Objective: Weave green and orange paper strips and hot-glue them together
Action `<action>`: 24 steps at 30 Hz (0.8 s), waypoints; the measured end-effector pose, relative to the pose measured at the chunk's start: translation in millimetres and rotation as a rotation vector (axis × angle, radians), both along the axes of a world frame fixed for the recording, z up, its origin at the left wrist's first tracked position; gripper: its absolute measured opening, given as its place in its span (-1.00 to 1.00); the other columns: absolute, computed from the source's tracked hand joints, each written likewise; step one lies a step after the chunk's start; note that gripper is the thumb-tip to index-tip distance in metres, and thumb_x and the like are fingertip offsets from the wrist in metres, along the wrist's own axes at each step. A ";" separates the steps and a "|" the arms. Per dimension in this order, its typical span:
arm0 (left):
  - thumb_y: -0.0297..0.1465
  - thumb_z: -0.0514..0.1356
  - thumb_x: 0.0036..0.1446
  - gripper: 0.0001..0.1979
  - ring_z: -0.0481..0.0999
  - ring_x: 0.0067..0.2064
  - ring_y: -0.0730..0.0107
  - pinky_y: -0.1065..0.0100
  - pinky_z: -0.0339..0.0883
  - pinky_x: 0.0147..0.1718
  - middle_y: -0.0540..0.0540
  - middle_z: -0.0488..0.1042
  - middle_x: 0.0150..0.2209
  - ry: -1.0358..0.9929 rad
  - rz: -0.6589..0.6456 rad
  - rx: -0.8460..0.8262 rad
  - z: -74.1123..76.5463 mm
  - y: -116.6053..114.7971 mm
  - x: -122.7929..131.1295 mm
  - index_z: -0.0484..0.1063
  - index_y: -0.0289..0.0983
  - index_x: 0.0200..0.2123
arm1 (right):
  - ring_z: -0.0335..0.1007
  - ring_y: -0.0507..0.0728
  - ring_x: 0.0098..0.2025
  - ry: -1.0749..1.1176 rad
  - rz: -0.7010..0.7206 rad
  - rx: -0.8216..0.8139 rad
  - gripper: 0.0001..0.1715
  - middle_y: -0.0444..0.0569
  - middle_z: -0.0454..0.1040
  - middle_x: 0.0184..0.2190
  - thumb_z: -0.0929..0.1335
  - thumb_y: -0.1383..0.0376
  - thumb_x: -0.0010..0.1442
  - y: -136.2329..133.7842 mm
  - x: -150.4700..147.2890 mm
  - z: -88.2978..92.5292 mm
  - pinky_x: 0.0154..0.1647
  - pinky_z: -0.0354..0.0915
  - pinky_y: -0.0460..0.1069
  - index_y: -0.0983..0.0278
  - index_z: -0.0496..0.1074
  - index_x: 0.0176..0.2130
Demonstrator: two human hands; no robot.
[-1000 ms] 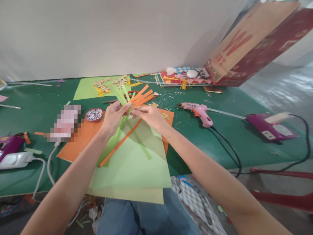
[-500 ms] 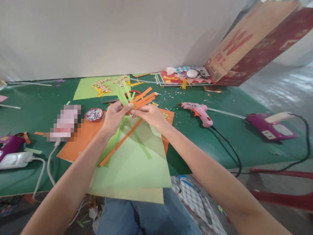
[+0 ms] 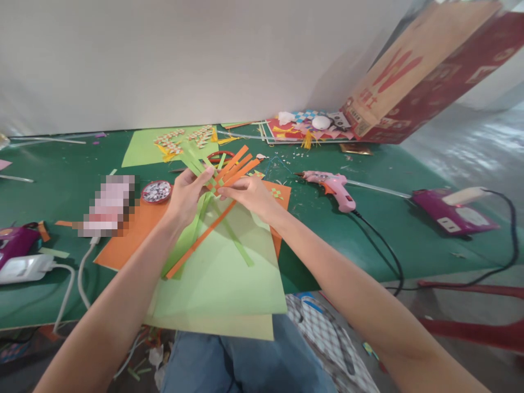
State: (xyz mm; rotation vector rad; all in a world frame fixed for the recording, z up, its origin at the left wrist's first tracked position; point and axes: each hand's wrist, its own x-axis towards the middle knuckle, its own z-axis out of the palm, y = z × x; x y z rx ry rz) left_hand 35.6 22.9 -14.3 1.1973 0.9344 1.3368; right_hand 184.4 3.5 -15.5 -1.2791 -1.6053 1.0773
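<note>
Thumb and fingertips of the left hand [image 3: 187, 192] pinch flat green and orange paper strips [image 3: 218, 178], interlaced between both hands; the right hand [image 3: 251, 195] pinches their near-right edge. Likely light, flexible, easily creased: best held at the crossing.

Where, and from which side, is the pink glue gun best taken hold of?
Probably by the handle, from the near side of the table: the glue gun lies flat, its handle slanting toward that side, its dark tip pointing left, away from this grip.
</note>
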 end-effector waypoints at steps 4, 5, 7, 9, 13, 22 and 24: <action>-0.25 0.38 -0.12 -0.75 0.51 -0.41 0.42 0.41 0.39 -0.45 -0.04 0.53 -0.42 -0.036 0.012 -0.009 0.0 0.3 -0.4 0.48 -0.28 -0.41 | 0.11 -0.01 -0.51 -0.006 -0.022 0.011 -0.54 -0.14 0.33 -0.60 0.39 -0.06 0.01 -0.5 0.6 1.1 -0.45 0.03 -0.04 0.28 0.53 -0.54; -0.26 0.38 -0.12 -0.75 0.51 -0.42 0.43 0.42 0.37 -0.47 -0.04 0.53 -0.42 -0.041 0.014 -0.012 -0.2 0.4 -0.5 0.48 -0.29 -0.41 | 0.10 -0.01 -0.52 -0.015 -0.033 0.011 -0.54 -0.14 0.32 -0.61 0.38 -0.06 0.02 -0.7 0.9 1.5 -0.45 0.02 -0.04 0.28 0.53 -0.53; -0.26 0.38 -0.13 -0.75 0.49 -0.44 0.45 0.44 0.35 -0.49 -0.03 0.52 -0.43 -0.045 0.015 -0.021 -0.3 0.5 -0.7 0.49 -0.29 -0.42 | 0.06 -0.02 -0.54 -0.034 -0.046 0.013 -0.54 -0.16 0.29 -0.63 0.38 -0.05 0.03 -1.2 1.4 2.3 -0.46 0.01 -0.05 0.28 0.54 -0.52; -0.25 0.38 -0.14 -0.74 0.48 -0.44 0.45 0.44 0.34 -0.49 -0.03 0.51 -0.44 -0.042 0.011 -0.030 0.0 -0.1 -0.8 0.49 -0.29 -0.42 | 0.06 -0.02 -0.54 -0.053 -0.047 0.022 -0.53 -0.16 0.27 -0.65 0.38 -0.05 0.04 -1.7 1.3 2.7 -0.46 0.01 -0.05 0.30 0.54 -0.52; -0.19 0.37 -0.11 -0.70 0.49 -0.41 0.44 0.44 0.33 -0.47 -0.03 0.51 -0.42 -0.026 0.010 -0.045 1.4 -1.8 -0.6 0.46 -0.29 -0.41 | 0.19 0.01 -0.51 -0.116 -0.055 0.106 -0.51 -0.11 0.37 -0.61 0.36 -0.04 0.10 -1.2 0.5 -0.3 -0.43 0.08 -0.05 0.33 0.53 -0.51; 0.15 0.01 0.11 -0.39 0.44 -0.55 0.41 0.43 0.26 -0.61 -0.12 0.49 -0.52 -0.050 -0.103 -0.356 4.2 1.9 -5.8 0.44 -0.31 -0.40 | 0.37 0.14 -0.19 -0.612 -0.144 0.936 -0.69 -0.01 0.52 -0.35 0.25 0.26 0.29 13.5 19.8 -12.7 -0.03 0.15 0.09 0.22 0.55 -0.34; 0.13 0.04 0.11 -0.40 0.45 -0.55 0.40 0.41 0.31 -0.58 -0.13 0.50 -0.52 -0.057 -0.208 -0.421 5.8 1.7 -8.2 0.48 -0.33 -0.37 | 0.36 0.12 -0.17 -0.666 -0.086 1.075 -0.70 -0.04 0.51 -0.32 0.23 0.29 0.31 14.3 23.9 -10.9 -0.03 0.15 0.08 0.19 0.53 -0.30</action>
